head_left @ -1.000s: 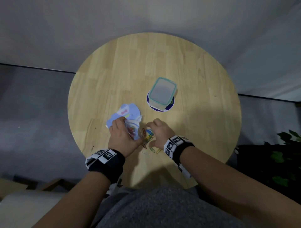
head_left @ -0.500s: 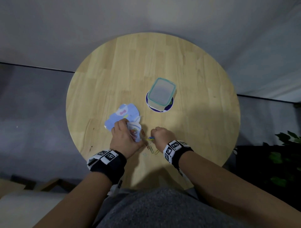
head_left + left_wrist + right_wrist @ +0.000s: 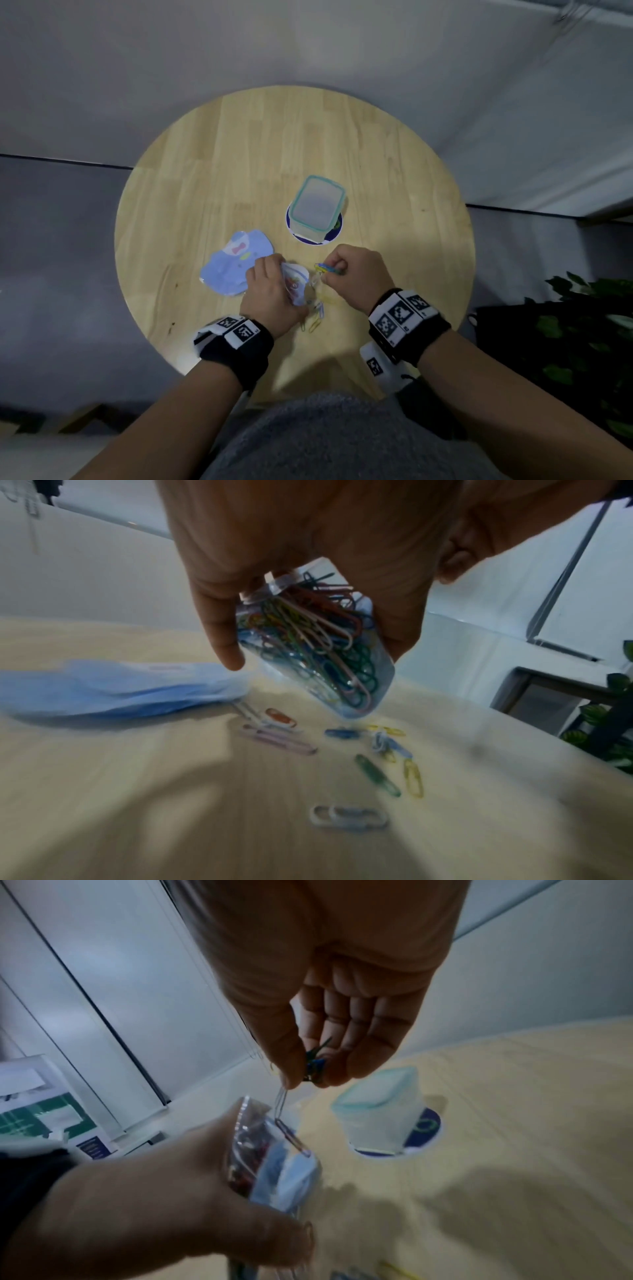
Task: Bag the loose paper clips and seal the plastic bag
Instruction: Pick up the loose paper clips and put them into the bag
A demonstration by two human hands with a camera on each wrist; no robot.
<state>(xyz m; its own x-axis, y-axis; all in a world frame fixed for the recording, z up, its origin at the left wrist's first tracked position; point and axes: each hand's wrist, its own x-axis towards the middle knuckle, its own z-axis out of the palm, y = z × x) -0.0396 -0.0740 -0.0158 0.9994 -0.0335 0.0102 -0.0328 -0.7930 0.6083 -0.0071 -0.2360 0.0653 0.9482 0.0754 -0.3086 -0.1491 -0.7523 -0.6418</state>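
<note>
Nearest to me, at the lower middle of the head view, several loose paper clips (image 3: 377, 775) lie on the round wooden table (image 3: 394, 192), just below my two hands. In the left wrist view I see them scattered: green, yellow, blue, pink, orange and white ones, some touching each other.

Above them my left hand (image 3: 274, 294) grips the small clear plastic bag (image 3: 318, 653); the fingers and thumb are curled around its upper part, and the bag hangs tilted over the table. It is already full of coloured clips. Its mouth looks open in the right wrist view.

To the right, my right hand (image 3: 356, 277) is closed narrow, thumb and fingertips pinching a few picked clips (image 3: 327, 268). In the right wrist view a chain of two pale clips (image 3: 286, 1121) hangs from this pinch and reaches the mouth of the bag.

Left of my left hand, a blue printed pouch (image 3: 236, 267) lies flat on the table.

Farther, near the table centre, a lidded plastic container (image 3: 317, 205) with a teal rim stands on a dark blue round coaster (image 3: 334, 233).
</note>
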